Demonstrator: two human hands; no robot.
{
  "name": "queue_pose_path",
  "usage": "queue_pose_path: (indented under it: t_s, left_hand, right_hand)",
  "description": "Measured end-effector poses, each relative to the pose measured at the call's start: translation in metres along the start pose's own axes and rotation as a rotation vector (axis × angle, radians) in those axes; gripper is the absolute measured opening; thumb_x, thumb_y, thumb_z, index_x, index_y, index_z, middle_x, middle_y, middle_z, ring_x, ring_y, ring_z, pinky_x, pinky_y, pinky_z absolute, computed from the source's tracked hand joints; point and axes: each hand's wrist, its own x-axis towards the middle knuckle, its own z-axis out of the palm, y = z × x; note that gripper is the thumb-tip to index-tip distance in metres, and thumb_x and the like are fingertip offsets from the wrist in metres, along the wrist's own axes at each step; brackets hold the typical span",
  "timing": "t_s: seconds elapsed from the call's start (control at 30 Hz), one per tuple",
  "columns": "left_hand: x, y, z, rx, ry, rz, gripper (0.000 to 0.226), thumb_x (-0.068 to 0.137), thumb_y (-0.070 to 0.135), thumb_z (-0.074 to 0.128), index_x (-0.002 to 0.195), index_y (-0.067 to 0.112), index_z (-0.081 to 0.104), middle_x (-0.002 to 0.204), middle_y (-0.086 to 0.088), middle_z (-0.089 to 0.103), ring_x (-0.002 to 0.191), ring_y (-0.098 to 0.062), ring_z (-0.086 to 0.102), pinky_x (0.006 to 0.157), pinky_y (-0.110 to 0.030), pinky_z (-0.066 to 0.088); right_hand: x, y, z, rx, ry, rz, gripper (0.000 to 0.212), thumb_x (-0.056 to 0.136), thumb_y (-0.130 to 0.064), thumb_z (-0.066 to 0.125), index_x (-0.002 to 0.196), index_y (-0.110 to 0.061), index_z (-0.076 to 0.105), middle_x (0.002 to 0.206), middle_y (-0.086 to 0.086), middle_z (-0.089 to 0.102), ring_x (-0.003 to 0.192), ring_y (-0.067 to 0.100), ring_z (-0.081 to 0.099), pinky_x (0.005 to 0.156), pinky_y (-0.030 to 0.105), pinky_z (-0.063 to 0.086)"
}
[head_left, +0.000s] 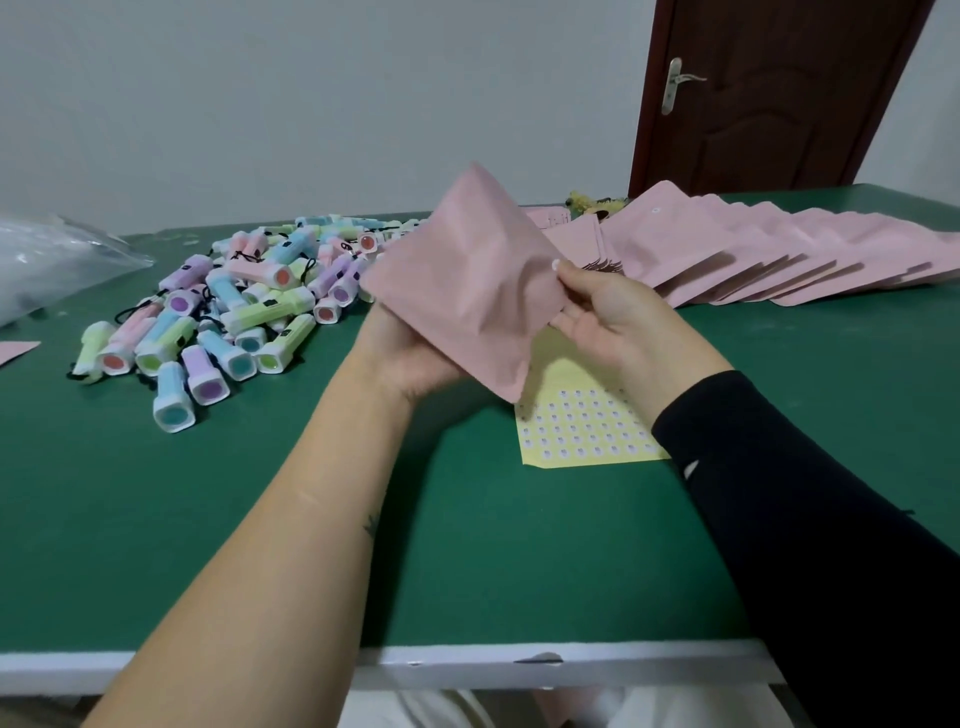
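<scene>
Plainly, both hands were busy with one pink pouch (467, 280), held up tilted above the green table (467, 545), clear of its surface. The right hand (613, 327), coming out of a dark sleeve, pinched the pouch's right edge, with the thumb on the near face and the fingers behind it. The left hand (410, 358) sat under the pouch's lower left part, palm up. Its fingers were hidden behind the pouch, so their grip could not be told. Below the pouch, a yellow sticker sheet (582, 426) lay flat on the table. To the left lay a heap of pastel flashlights (228, 312), and beyond them a clear plastic bag (47, 260). On the right, a fanned row of pink pouches (753, 249) overlapped one another along the far side
</scene>
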Motion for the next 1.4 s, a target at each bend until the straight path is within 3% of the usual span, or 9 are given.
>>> queue_pose_path:
  t_s: [0.2, 0.33, 0.43, 0.5, 0.63, 0.83, 1.07, 1.23, 1.4]
  left_hand:
    - [-0.009, 0.018, -0.009, 0.042, -0.025, 0.103, 0.069, 0.086, 0.061, 0.055, 0.126, 0.006, 0.065, 0.129, -0.012, 0.064, 0.121, -0.027, 0.061, 0.105, -0.042, 0.046]
    - [-0.013, 0.021, -0.017, 0.129, 0.140, 0.192, 0.021, 0.088, 0.017, 0.061, 0.078, 0.009, 0.079, 0.087, -0.008, 0.076, 0.081, -0.024, 0.074, 0.068, -0.036, 0.060]
    - [-0.016, 0.023, -0.020, 0.200, 0.191, 0.170, 0.019, 0.092, 0.013, 0.059, 0.090, 0.007, 0.077, 0.095, -0.011, 0.076, 0.087, -0.028, 0.074, 0.071, -0.039, 0.060]
    - [-0.015, 0.024, -0.020, 0.203, 0.197, 0.169, 0.019, 0.092, 0.014, 0.059, 0.098, 0.006, 0.075, 0.098, -0.012, 0.075, 0.089, -0.029, 0.073, 0.072, -0.040, 0.060]
    - [-0.015, 0.021, -0.018, 0.234, 0.126, 0.229, 0.040, 0.095, 0.011, 0.054, 0.065, 0.014, 0.080, 0.084, -0.006, 0.077, 0.078, -0.022, 0.075, 0.064, -0.033, 0.059]
    - [-0.015, 0.019, -0.014, 0.240, 0.088, 0.191, 0.037, 0.096, 0.012, 0.051, 0.074, 0.007, 0.080, 0.086, -0.011, 0.076, 0.079, -0.025, 0.075, 0.063, -0.034, 0.059]
    - [-0.015, 0.021, -0.013, 0.248, 0.149, 0.183, 0.031, 0.094, 0.013, 0.056, 0.076, 0.006, 0.079, 0.089, -0.011, 0.076, 0.081, -0.027, 0.074, 0.065, -0.036, 0.060]
    - [-0.015, 0.021, -0.012, 0.227, 0.198, 0.199, 0.019, 0.093, 0.011, 0.058, 0.096, 0.005, 0.076, 0.107, -0.015, 0.073, 0.094, -0.029, 0.072, 0.075, -0.039, 0.060]
    - [-0.016, 0.021, -0.010, 0.201, 0.200, 0.181, 0.019, 0.094, 0.011, 0.057, 0.099, 0.004, 0.074, 0.106, -0.015, 0.073, 0.096, -0.030, 0.072, 0.079, -0.040, 0.060]
  right_hand:
    - [-0.010, 0.000, 0.007, -0.467, -0.079, -0.152, 0.006, 0.094, -0.001, 0.059, 0.091, 0.001, 0.065, 0.085, 0.009, 0.069, 0.070, 0.013, 0.067, 0.061, 0.025, 0.060]
    - [-0.019, -0.001, 0.006, -0.853, -0.209, -0.225, 0.010, 0.095, -0.010, 0.060, 0.089, -0.008, 0.067, 0.073, -0.002, 0.065, 0.061, 0.003, 0.063, 0.053, 0.015, 0.050]
    - [-0.023, -0.003, 0.007, -1.002, -0.221, -0.300, 0.010, 0.095, -0.013, 0.060, 0.088, -0.016, 0.067, 0.089, 0.002, 0.066, 0.081, 0.013, 0.063, 0.071, 0.021, 0.053]
    - [-0.025, -0.006, 0.008, -1.146, -0.189, -0.452, 0.011, 0.095, -0.012, 0.059, 0.087, -0.016, 0.066, 0.126, 0.010, 0.060, 0.114, 0.017, 0.059, 0.091, 0.019, 0.045]
    - [-0.028, -0.011, 0.008, -1.367, -0.214, -0.601, 0.014, 0.095, -0.014, 0.058, 0.086, -0.022, 0.065, 0.162, 0.005, 0.016, 0.149, 0.014, 0.013, 0.117, 0.039, 0.024]
    - [-0.031, -0.009, 0.011, -1.436, -0.213, -0.676, 0.014, 0.095, -0.012, 0.057, 0.086, -0.022, 0.063, 0.163, 0.003, 0.013, 0.148, 0.012, 0.008, 0.104, 0.018, 0.033]
    - [-0.030, -0.009, 0.010, -1.432, -0.211, -0.703, 0.014, 0.094, -0.013, 0.058, 0.088, -0.022, 0.066, 0.161, 0.004, 0.019, 0.147, 0.014, 0.010, 0.115, 0.041, 0.029]
    - [-0.030, -0.009, 0.010, -1.426, -0.212, -0.714, 0.022, 0.098, -0.012, 0.051, 0.091, -0.022, 0.069, 0.158, 0.004, 0.026, 0.147, 0.013, 0.015, 0.103, 0.012, 0.014]
    - [-0.031, -0.009, 0.009, -1.383, -0.225, -0.727, 0.018, 0.097, -0.013, 0.053, 0.094, -0.018, 0.070, 0.154, 0.004, 0.032, 0.145, 0.013, 0.019, 0.102, 0.004, 0.022]
